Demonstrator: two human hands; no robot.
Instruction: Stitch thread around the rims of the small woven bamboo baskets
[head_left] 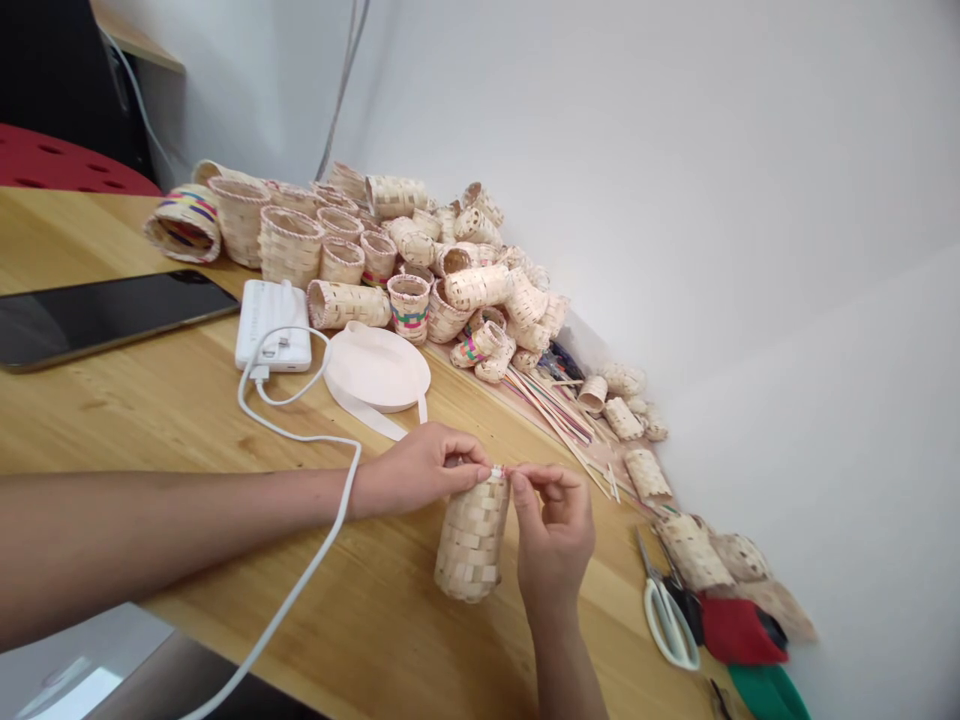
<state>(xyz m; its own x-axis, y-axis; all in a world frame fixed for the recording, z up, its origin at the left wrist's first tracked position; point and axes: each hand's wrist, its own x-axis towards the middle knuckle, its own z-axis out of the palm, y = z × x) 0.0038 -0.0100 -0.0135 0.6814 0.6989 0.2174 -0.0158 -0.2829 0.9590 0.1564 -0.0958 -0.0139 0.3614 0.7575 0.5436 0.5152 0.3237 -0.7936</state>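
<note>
A small woven basket (pixel 472 540) of pale flat strips hangs slightly tilted between my hands, over the front of the wooden table. My left hand (pixel 424 468) pinches its upper rim from the left, thumb in front and fingers behind. At the rim's right corner, the thumb and fingertips of my right hand (pixel 553 525) are closed on something thin and reddish, too small to name. A short stretch of white and reddish edging shows on the rim between my fingertips. The inside of the basket is hidden from view.
Many woven baskets (pixel 291 245) are heaped along the wall. A roll of white ribbon (pixel 379 368), a white power bank (pixel 271 325) with a cable (pixel 315 570) and a phone (pixel 112 312) lie left. Thin strips (pixel 551 410) lie behind my hands, scissors (pixel 669 620) at right.
</note>
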